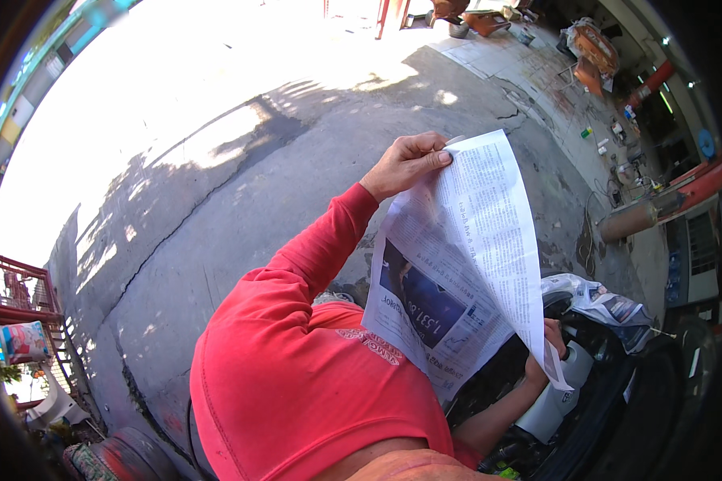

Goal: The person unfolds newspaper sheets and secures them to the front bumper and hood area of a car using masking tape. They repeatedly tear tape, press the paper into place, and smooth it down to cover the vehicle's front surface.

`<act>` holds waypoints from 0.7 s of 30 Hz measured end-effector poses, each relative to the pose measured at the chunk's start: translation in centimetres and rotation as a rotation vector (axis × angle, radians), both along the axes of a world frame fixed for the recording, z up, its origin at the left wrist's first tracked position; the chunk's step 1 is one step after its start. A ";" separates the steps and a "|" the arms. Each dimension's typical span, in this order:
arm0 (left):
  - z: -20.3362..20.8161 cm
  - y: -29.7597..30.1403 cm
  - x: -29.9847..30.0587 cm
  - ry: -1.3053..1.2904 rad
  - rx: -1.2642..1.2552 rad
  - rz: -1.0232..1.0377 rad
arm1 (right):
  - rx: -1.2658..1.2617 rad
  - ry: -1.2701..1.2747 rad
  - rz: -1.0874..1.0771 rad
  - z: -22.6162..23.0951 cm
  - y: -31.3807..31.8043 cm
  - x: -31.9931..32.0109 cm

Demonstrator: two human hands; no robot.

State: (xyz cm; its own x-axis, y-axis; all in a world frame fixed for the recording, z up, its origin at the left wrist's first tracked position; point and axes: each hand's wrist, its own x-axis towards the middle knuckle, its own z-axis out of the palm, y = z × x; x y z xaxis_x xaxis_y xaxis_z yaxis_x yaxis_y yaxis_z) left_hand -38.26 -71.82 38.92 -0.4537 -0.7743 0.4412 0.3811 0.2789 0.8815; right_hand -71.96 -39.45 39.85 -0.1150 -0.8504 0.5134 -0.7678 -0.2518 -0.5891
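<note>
1. Left hand (409, 165): pinches the sheet (501, 220) at its upper left corner, thumb on the near face.
2. Right hand (557, 337): sits at the lower right tip, partly covered by the paper; whether it grips the sheet cannot be told.
3. Position: the printed sheet hangs in the air, ahead and to the right of the red shirt (297, 377).
4. Handling: expect it to be light, limp and easily torn or creased. Hold by opposite corners or edges.
5. Axis: the long axis runs from the raised far edge down toward the body; the right-hand flap narrows toward the right hand.
6. Surroundings: white casing (568, 385) beside the right hand; concrete floor (241, 224) beyond.
</note>
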 end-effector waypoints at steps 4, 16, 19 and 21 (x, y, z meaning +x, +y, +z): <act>-3.7 -2.3 -3.0 -0.143 0.047 0.141 | 0.032 -0.257 -0.202 0.4 0.0 2.4; -9.4 8.1 -6.2 -0.310 -0.002 -0.052 | 0.121 -0.692 -0.571 -1.7 -5.7 10.3; -8.6 12.0 -8.5 -0.114 -0.015 -0.456 | 0.044 -0.826 -0.559 -3.6 -8.5 12.8; -8.0 11.9 -9.9 -0.155 -0.044 -0.457 | -0.084 -0.769 -0.515 -4.3 -9.3 14.1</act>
State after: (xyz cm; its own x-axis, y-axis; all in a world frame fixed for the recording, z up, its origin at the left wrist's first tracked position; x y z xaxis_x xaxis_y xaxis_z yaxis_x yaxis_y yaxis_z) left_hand -48.11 -59.89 30.95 -0.8063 -0.4621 0.3693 0.3384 0.1518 0.9287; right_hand -57.88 -48.74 35.51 -0.8026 -0.5630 0.1969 -0.2024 -0.0534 -0.9778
